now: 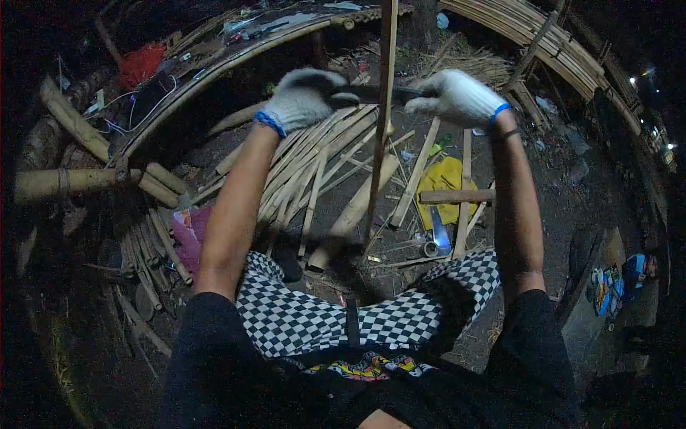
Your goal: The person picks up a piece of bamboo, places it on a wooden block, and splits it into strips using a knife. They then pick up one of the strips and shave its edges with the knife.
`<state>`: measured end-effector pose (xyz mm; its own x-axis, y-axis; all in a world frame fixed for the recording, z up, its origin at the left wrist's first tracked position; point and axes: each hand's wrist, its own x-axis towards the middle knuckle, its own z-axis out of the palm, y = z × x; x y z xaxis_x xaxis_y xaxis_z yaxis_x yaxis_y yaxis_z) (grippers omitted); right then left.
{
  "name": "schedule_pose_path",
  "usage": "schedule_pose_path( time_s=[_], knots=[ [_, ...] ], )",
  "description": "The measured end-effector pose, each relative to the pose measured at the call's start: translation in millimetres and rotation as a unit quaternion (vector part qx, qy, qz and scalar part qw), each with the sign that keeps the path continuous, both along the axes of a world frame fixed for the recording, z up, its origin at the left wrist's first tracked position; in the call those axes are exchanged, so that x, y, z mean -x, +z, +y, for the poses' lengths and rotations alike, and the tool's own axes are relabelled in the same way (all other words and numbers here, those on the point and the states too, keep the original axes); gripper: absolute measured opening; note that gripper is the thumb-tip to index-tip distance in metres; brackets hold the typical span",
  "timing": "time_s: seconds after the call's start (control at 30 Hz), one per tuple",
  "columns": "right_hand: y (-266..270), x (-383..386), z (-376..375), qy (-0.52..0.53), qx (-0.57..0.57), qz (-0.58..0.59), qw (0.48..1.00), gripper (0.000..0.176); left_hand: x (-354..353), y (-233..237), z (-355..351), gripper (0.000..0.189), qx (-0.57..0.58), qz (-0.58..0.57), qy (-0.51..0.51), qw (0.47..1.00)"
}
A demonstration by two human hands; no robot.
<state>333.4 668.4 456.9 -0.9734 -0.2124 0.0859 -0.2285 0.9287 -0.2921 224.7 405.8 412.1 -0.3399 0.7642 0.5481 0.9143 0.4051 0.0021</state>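
Both of my hands wear white knit gloves with blue cuffs. A dark, narrow, long-bladed knife (366, 93) spans between them, level across an upright bamboo strip (386, 64). My left hand (303, 99) is closed round one end of it, and my right hand (457, 98) is closed on the other, fingers toward the strip. The strip rises past the top of the view, and its lower end reaches down between my legs. Where knife and strip cross, they overlap in this view.
Split bamboo strips (314, 161) lie in a pile ahead, beside a thicker bamboo pole (354, 214). A yellow cloth (446, 179) lies to the right, with a wooden piece (457, 196) over it. A bamboo bench (236, 61) curves across the back left; stacked strips (529, 32) stand back right.
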Motion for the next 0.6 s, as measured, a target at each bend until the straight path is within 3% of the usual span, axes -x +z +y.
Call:
schedule_pose_path(
  time_s=[0.03, 0.07, 0.1, 0.13, 0.17, 0.2, 0.27, 0.3, 0.33, 0.4, 0.43, 0.47, 0.5, 0.53, 0.6],
  knots=[
    [15.3, -8.7, 1.7, 0.038, -0.028, 0.026, 0.999, 0.046, -1.2, 5.4, 1.2, 0.03, -0.026, 0.086, -0.001, 0.996],
    [-3.1, 3.9, 2.9, 0.039, -0.028, 0.026, 0.998, 0.046, 6.9, -5.0, 3.2, 0.03, -0.026, 0.086, 0.001, 0.996],
    [-42.8, 18.4, 0.4, 0.044, -0.019, 0.094, 0.994, 0.048, 11.0, -29.3, 2.4, 0.034, 0.08, 0.037, 0.142, 0.986],
    [-82.3, 23.4, -5.1, 0.05, -0.006, 0.147, 0.988, 0.05, 3.1, -56.0, -1.8, 0.038, 0.192, -0.026, 0.276, 0.941],
    [-93.1, 52.8, -13.1, 0.035, -0.005, 0.043, 0.998, 0.054, 3.1, -43.2, -7.8, 0.043, 0.144, -0.052, 0.237, 0.959],
    [-98.8, 74.7, -11.9, 0.058, 0.0, 0.027, 0.998, 0.055, 9.8, -42.1, -13.3, 0.043, 0.145, -0.041, 0.241, 0.959],
    [-89.6, 80.6, -28.4, 0.112, -0.019, 0.048, 0.992, 0.056, 35.0, -40.5, -26.3, 0.042, 0.281, -0.121, 0.256, 0.917],
    [-81.2, 84.4, -39.8, 0.04, -0.105, -0.01, 0.994, 0.055, 27.8, -37.3, -38.7, 0.045, 0.201, -0.112, 0.197, 0.953],
    [-75.5, 77.2, -38.9, 0.113, -0.039, 0.023, 0.993, 0.055, 23.6, -34.1, -45.5, 0.042, 0.194, -0.097, 0.191, 0.957],
    [-36.9, 55.6, -43.8, 0.08, 0.003, 0.01, 0.997, 0.052, 10.9, 1.8, -49.6, 0.054, 0.216, -0.075, 0.245, 0.942],
    [-10.7, 42.0, -44.0, 0.126, -0.006, 0.073, 0.989, 0.048, -5.5, 32.4, -47.3, 0.053, 0.223, -0.081, 0.279, 0.93],
    [15.2, 34.2, -45.2, 0.062, -0.04, 0.039, 0.997, 0.045, -21.4, 58.5, -43.9, 0.053, 0.231, -0.087, 0.311, 0.918],
    [25.5, 20.2, -43.8, 0.066, -0.011, 0.038, 0.997, 0.044, -17.5, 62.7, -53.3, 0.048, 0.132, -0.072, 0.203, 0.968],
    [29.0, 11.7, -37.3, 0.069, 0.014, 0.043, 0.997, 0.044, -2.8, 38.1, -45.0, 0.048, 0.129, -0.07, 0.202, 0.968],
    [-91.7, 29.2, -17.6, 0.047, -0.031, 0.05, 0.997, 0.044, 0.1, -54.8, -28.4, 0.037, 0.173, -0.02, 0.193, 0.966]
  ],
)
